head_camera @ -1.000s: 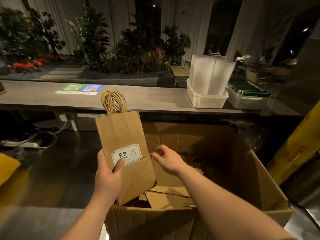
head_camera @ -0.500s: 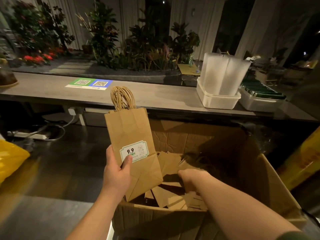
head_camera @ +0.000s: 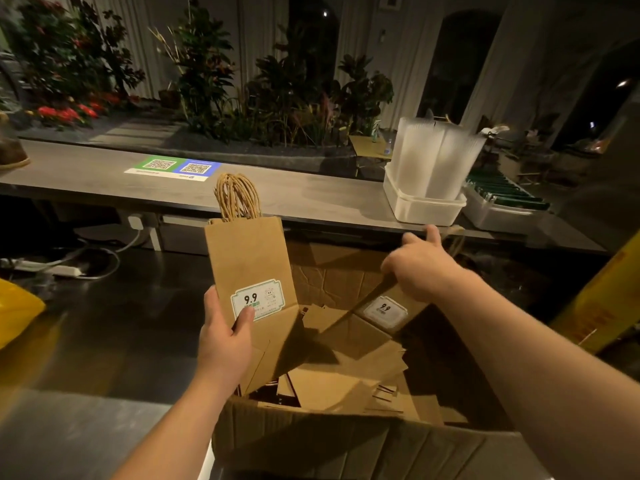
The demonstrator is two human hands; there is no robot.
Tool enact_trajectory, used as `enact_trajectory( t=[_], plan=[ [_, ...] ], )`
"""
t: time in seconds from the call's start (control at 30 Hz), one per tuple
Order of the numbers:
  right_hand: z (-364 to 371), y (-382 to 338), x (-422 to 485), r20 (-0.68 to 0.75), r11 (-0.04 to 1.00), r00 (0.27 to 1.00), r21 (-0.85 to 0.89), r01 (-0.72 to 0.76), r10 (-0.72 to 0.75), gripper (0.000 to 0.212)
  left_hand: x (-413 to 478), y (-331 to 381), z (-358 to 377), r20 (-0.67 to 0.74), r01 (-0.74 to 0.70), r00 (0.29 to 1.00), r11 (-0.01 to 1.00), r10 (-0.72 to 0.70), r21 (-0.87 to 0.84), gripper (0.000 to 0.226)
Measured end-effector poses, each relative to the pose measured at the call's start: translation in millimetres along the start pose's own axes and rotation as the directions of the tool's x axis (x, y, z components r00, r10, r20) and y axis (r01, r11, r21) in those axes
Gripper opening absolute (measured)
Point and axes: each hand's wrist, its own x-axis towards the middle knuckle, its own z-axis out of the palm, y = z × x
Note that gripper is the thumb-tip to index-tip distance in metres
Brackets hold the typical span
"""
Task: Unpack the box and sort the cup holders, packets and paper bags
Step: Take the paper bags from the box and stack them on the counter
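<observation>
Fingers (head_camera: 210,303) of the left hand (head_camera: 221,344) are clamping a flat brown paper bag (head_camera: 252,261) upright over the open cardboard box (head_camera: 346,445), while the right hand (head_camera: 420,271) is gripping a second labelled bag (head_camera: 384,308) tilted above it.

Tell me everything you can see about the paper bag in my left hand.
The paper bag is brown kraft paper, folded flat and held upright above the near left corner of the open cardboard box. The left hand grips its lower part, with the thumb on the front at the lower edge of a white, green-bordered label reading 9.9. Twisted paper-cord handles stick up from the top; the many loops suggest several flat bags held together.
</observation>
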Motion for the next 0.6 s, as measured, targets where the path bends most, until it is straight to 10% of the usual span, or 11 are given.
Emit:
enact_trajectory(
  t=[0.27, 0.6],
  plan=[
    [-59, -45, 6, -0.148, 0.889, 0.890, -0.237, 0.391, -0.431, 0.016, 3, -6, -5, 0.087, 0.012, 0.996, 1.000, -0.011, -0.009, 0.062],
    [-79, -91, 27, -0.108, 0.878, 0.878, -0.177, 0.445, -0.467, 0.017, 0, 1, -6, 0.160, 0.016, 0.987, 0.991, 0.005, -0.129, 0.057]
  ],
)
